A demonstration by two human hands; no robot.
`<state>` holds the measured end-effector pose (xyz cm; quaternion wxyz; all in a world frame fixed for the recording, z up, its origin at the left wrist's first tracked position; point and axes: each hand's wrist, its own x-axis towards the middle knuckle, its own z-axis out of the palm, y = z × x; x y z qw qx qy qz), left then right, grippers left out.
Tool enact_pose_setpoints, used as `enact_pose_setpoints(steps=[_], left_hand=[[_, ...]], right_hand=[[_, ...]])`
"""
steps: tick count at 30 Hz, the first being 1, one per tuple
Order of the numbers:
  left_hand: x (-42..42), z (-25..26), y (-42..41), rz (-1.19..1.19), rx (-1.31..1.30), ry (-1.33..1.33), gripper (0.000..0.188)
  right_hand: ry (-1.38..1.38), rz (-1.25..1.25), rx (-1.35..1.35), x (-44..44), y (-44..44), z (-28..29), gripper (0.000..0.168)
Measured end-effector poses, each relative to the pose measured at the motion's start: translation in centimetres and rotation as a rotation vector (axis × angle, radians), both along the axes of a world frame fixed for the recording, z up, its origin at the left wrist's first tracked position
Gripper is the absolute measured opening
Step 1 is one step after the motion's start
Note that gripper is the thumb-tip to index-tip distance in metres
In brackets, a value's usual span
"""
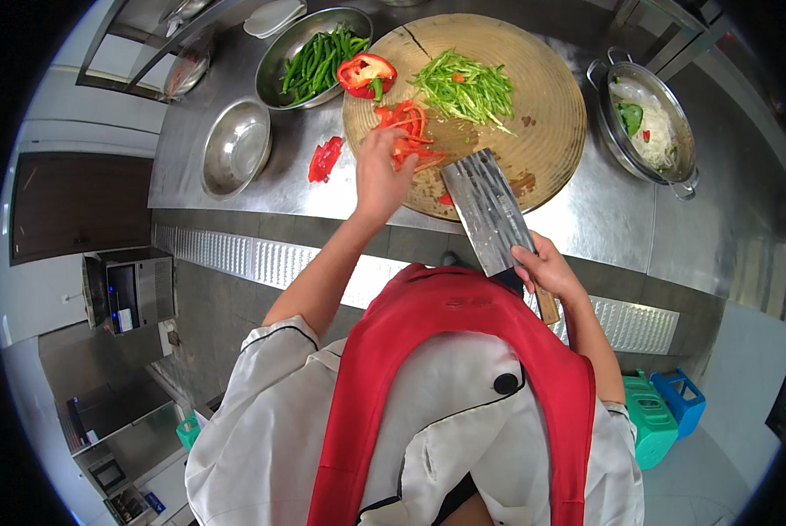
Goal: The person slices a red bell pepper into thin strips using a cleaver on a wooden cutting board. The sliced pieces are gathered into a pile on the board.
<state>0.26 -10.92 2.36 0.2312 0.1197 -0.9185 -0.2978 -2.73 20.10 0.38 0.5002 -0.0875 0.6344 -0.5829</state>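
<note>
My right hand (pixel 545 264) grips a Chinese cleaver (pixel 488 210) by its wooden handle, the broad blade slanting over the near edge of a round wooden chopping block (pixel 550 98). At the block's left side, my left hand (pixel 381 172) reaches over sliced red bell pepper (pixel 409 125), fingers curved and spread; whether they touch the strips I cannot tell. Behind the strips rests a cut red bell pepper (pixel 366 73) with its green stem. A heap of shredded green pepper (pixel 465 85) lies farther back, with a red bit on top. More red pepper pieces (pixel 325 159) lie on the steel counter.
A steel bowl of long green peppers (pixel 320 62) adjoins the block at the back left. Nearer stands an empty steel bowl (pixel 236 148). On the right, a two-handled pot (pixel 652 121) holds pale shreds and a green piece. The steel counter's (pixel 603 230) front edge is before me.
</note>
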Motion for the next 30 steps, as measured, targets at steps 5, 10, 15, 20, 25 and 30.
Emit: enact_pose_setpoints(steps=[5,10,15,20,25,30], left_hand=[[0.9,-1.0,3.2,-0.219,0.016,0.007,0.019],[0.9,-1.0,5.2,-0.25,0.037,-0.038,0.014],[-0.1,-1.2,6.6,-0.328,-0.021,-0.027,0.017],[-1.6,-2.0,8.0,-0.358,-0.027,-0.081,0.018],[-2.1,-2.7,8.1,-0.384,-0.06,-0.049,0.015],[-2.2,-2.8,8.5,-0.39,-0.08,-0.033,0.014]], right_hand=[[0.006,-0.09,-0.01,0.3,0.5,0.6,0.018],[0.079,-0.271,0.015,0.1,3.2,1.1,0.018],[0.141,-0.384,0.0,0.5,4.6,1.7,0.017],[0.144,-0.364,0.0,1.4,4.9,1.2,0.019],[0.179,-0.352,0.005,2.2,4.5,0.4,0.024],[0.179,-0.336,0.054,2.7,4.1,0.0,0.023]])
